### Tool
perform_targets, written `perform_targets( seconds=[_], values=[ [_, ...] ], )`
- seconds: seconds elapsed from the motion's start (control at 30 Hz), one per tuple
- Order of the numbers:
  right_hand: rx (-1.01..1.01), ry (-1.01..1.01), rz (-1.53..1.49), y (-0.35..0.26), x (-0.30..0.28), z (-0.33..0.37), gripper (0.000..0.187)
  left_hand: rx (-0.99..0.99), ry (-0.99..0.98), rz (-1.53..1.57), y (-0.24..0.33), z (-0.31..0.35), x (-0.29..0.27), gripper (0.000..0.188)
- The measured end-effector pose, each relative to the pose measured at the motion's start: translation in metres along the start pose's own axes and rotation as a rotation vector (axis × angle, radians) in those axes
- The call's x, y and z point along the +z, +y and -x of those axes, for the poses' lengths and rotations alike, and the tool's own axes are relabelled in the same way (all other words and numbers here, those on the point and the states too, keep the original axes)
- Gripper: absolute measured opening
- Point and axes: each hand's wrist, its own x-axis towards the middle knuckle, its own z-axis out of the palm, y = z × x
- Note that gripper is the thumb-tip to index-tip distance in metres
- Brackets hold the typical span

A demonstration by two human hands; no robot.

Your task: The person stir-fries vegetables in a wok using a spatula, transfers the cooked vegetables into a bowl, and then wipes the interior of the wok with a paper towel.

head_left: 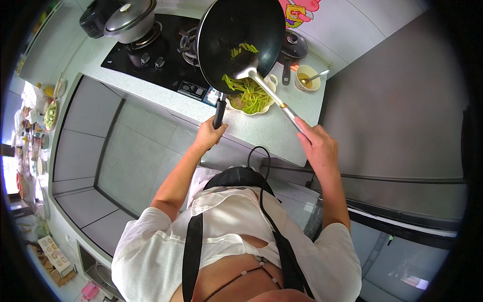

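Note:
My left hand [210,133] is closed round the black handle of a large dark wok [239,30], which is tilted up over the counter. Beneath its lower rim sits a pale, wavy-edged dish [266,109] heaped with green cut vegetable strips [251,98]. A few green pieces [245,49] still lie inside the wok. My right hand [319,143] grips the long metal handle of a spatula [266,88]. The spatula's blade is against the wok's lower inside, just above the dish.
A black gas stove [141,58] carries a lidded grey pot [132,22] at the left. Right of the wok are a small lidded pan [293,46] and a bowl [307,83] with a spoon. A tall grey refrigerator [392,100] borders the counter [287,136].

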Motion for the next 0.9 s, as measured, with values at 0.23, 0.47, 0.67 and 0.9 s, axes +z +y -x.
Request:
perform_targets(
  seconds=[0.23, 0.47, 0.67, 0.9],
  values=[
    [-0.025, -0.030, 0.056, -0.004, 0.021, -0.002, 0.036, 0.013, 0.021, -0.011, -0.002, 0.003, -0.002, 0.021],
    [-0.023, -0.005, 0.058, 0.010, 0.011, 0.016, 0.036, 0.029, 0.037, -0.040, -0.007, 0.006, -0.005, 0.022],
    [-0.014, 0.028, 0.150, 0.019, 0.003, 0.034, 0.036, 0.033, 0.042, -0.048, -0.009, 0.007, -0.006, 0.023],
    [0.055, -0.010, 0.102, 0.033, -0.008, 0.051, 0.034, 0.040, 0.045, -0.066, -0.007, 0.009, -0.008, 0.023]
  ],
)
